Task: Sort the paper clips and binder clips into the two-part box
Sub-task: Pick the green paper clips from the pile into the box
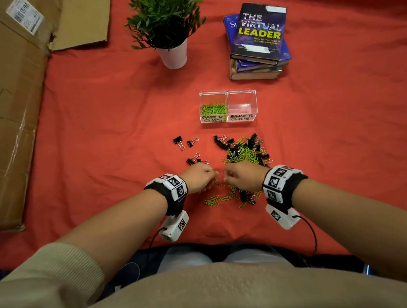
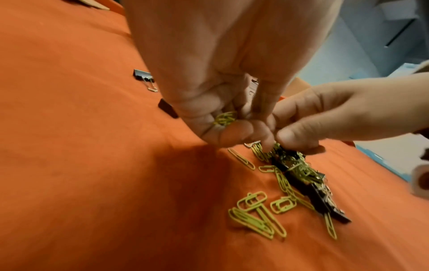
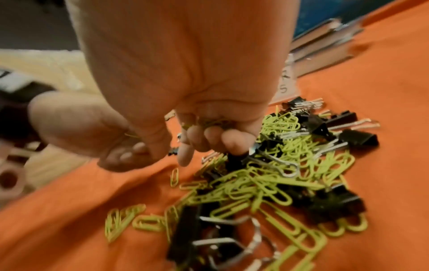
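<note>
Hands: your left hand (image 2: pixel 220 119) and right hand (image 3: pixel 204 132) clutch paper clips (image 2: pixel 224 117); next carry them to the two-part box (image 1: pixel 227 95).

"PAPER CLIPS" and "BINDER CLIPS" are handwritten on white labels on the clear plastic two-part box (image 1: pixel 228 106). "THE VIRTUAL LEADER" is printed on the dark top book (image 1: pixel 258 35).

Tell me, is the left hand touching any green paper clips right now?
Touching. The left wrist view shows the left hand with its fingers curled round a small bunch of green paper clips.
</note>
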The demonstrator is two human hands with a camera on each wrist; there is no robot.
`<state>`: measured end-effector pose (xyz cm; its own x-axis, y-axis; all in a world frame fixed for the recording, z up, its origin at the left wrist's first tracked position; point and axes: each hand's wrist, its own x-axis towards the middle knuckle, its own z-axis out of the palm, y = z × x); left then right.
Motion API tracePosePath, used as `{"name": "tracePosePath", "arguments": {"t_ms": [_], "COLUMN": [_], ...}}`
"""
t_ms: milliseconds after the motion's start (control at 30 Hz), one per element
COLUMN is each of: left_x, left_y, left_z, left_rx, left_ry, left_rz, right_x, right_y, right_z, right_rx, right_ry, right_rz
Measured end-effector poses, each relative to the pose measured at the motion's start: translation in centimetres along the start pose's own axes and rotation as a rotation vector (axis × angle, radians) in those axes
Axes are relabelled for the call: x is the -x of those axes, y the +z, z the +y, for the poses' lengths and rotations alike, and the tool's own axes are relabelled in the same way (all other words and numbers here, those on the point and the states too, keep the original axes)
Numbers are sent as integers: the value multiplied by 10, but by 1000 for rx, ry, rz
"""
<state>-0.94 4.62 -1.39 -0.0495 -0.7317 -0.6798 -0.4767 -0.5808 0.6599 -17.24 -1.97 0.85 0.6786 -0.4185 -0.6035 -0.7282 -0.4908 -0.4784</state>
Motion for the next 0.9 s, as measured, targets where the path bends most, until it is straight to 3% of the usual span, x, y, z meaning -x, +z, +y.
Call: {"name": "tracePosePath", "arguments": {"t_ms": [100,233,467,700,800,900], "left_x": [5,6,11,16,18,19], "left_y": [4,5,6,8,12,13], "left_z": [-1,-1,-9,-10,-8,-8], "left_rx": [-45,-311,-819,-1049,-1110,-1106], "left_ry": [8,131,296,359,378,342], "left_rz": [-36,71,-42,-82,-93,-86], "right_x": [2,2,3,5,5,2], "right_y": [7,16,22,29,26,4], "right_z": [2,4,6,-2,-4,-3], "right_rx": [258,419,447,514,418,62], "right_ry": [-91,-132,-131,-75,-47,-3], "right_rz": [-22,4,-2,-67,-62,-29]}}
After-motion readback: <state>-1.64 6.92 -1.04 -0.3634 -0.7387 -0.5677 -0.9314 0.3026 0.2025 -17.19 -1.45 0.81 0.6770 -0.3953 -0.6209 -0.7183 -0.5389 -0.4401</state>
